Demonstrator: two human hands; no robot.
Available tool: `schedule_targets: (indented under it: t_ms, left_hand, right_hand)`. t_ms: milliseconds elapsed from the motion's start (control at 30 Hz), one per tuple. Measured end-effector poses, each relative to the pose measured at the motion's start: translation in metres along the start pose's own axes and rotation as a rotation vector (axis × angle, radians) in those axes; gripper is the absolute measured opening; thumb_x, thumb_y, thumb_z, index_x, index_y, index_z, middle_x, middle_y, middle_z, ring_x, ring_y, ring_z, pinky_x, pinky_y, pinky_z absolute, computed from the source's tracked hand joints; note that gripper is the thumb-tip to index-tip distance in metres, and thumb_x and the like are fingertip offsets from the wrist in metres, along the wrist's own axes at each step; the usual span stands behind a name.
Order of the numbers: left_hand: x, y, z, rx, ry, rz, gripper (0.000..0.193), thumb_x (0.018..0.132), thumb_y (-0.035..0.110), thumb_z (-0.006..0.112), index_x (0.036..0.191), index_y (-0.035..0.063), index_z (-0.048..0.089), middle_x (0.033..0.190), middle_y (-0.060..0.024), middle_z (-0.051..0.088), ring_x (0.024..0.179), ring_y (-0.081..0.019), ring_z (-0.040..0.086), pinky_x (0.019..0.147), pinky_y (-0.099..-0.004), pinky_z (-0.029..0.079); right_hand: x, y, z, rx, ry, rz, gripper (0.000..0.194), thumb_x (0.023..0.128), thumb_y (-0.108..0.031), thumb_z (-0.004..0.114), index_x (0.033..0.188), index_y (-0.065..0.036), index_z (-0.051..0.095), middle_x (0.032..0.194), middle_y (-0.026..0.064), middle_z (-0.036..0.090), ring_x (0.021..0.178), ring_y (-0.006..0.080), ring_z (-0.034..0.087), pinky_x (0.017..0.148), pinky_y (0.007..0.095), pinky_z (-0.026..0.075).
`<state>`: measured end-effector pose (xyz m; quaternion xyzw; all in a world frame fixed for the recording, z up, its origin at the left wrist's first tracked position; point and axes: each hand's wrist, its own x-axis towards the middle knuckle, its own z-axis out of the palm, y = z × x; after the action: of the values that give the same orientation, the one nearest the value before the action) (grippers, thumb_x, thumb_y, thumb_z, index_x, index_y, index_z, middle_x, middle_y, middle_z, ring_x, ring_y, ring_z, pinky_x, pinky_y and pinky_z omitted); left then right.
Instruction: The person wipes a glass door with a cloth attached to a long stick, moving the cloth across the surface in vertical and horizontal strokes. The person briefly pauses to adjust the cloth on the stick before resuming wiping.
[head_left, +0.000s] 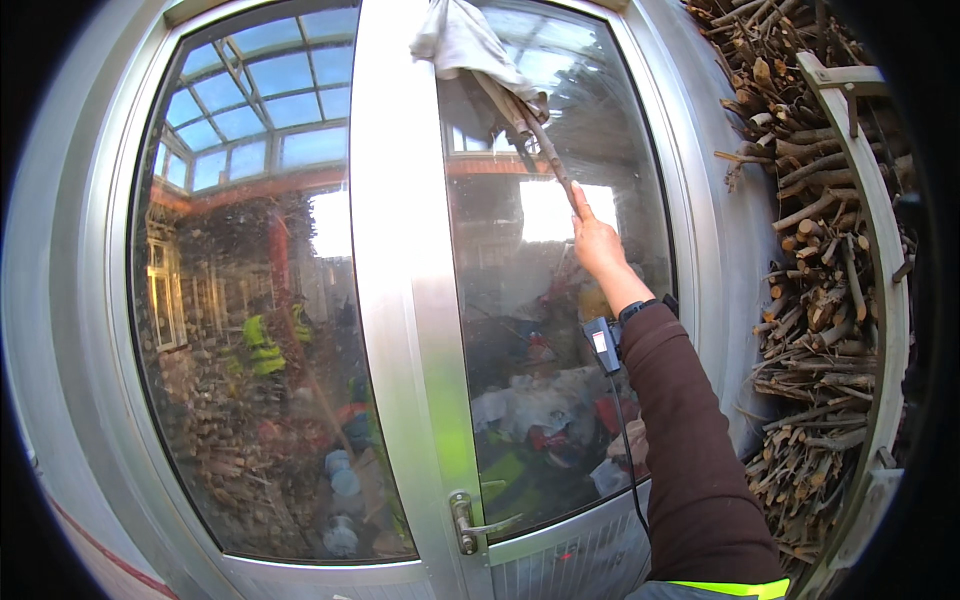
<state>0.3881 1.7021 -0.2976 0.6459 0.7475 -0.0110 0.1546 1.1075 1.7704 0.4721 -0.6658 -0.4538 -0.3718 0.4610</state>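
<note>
My right hand (598, 238) grips the lower end of a wooden stick (553, 161), with the arm stretched up and forward. A pale grey cloth (480, 46) hangs over the stick's upper end. The cloth lies at the upper part of the right glass pane (510, 300), and one edge of it overlaps the metal door frame (397, 247). Smears show on the glass beside the cloth. A dark device with a cable (602, 345) is strapped at my right wrist. My left hand is out of view.
A lever door handle (480, 523) juts out below my arm. The left glass pane (255, 450) reflects a glazed roof and stacked wood. At the right, a pile of cut branches (817, 300) stands behind a wooden ladder-like frame (877, 225).
</note>
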Motion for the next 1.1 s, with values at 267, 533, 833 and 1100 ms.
schedule_targets:
  t_ms: [267, 533, 833, 1100]
  left_hand:
    - [-0.012, 0.0, -0.013, -0.193, 0.066, -0.082, 0.038, 0.085, 0.034, 0.045, 0.097, 0.0039, 0.065, 0.09, -0.02, 0.065, 0.088, -0.0338, 0.062, 0.077, -0.0443, 0.047]
    - [-0.025, 0.007, -0.031, -0.196, -0.025, -0.08, 0.039, 0.086, 0.034, 0.044, 0.098, 0.0031, 0.065, 0.098, -0.0206, 0.064, 0.092, -0.0332, 0.061, 0.078, -0.0435, 0.047]
    - [-0.026, -0.034, -0.003, 0.135, 0.029, 0.134, 0.034, 0.083, 0.028, 0.047, 0.095, 0.0029, 0.065, 0.098, -0.0205, 0.063, 0.093, -0.0336, 0.061, 0.079, -0.0435, 0.047]
    - [-0.026, -0.051, 0.004, 0.256, 0.053, 0.204, 0.029, 0.081, 0.023, 0.049, 0.093, 0.0026, 0.065, 0.098, -0.0205, 0.063, 0.094, -0.0338, 0.06, 0.079, -0.0436, 0.048]
  right_hand:
    - [0.023, 0.064, -0.01, 0.022, 0.043, 0.18, 0.062, 0.094, -0.029, 0.039, 0.142, -0.039, 0.002, 0.103, 0.0246, 0.06, 0.094, 0.0397, 0.06, 0.084, 0.0465, 0.045]
    - [0.024, 0.053, -0.014, 0.294, -0.023, 0.341, 0.062, 0.094, -0.027, 0.037, 0.143, -0.038, 0.0, 0.103, 0.0264, 0.06, 0.087, 0.0389, 0.061, 0.077, 0.0452, 0.047]
    - [0.005, -0.035, 0.005, 0.196, -0.086, 0.013, 0.058, 0.094, -0.029, 0.036, 0.144, -0.034, 0.006, 0.104, 0.0273, 0.059, 0.097, 0.0427, 0.057, 0.087, 0.0459, 0.044]
    - [-0.016, -0.059, 0.007, 0.83, -0.206, 0.333, 0.047, 0.093, -0.034, 0.038, 0.134, -0.012, 0.039, 0.083, 0.0156, 0.06, 0.064, 0.0228, 0.059, 0.056, 0.0358, 0.052]
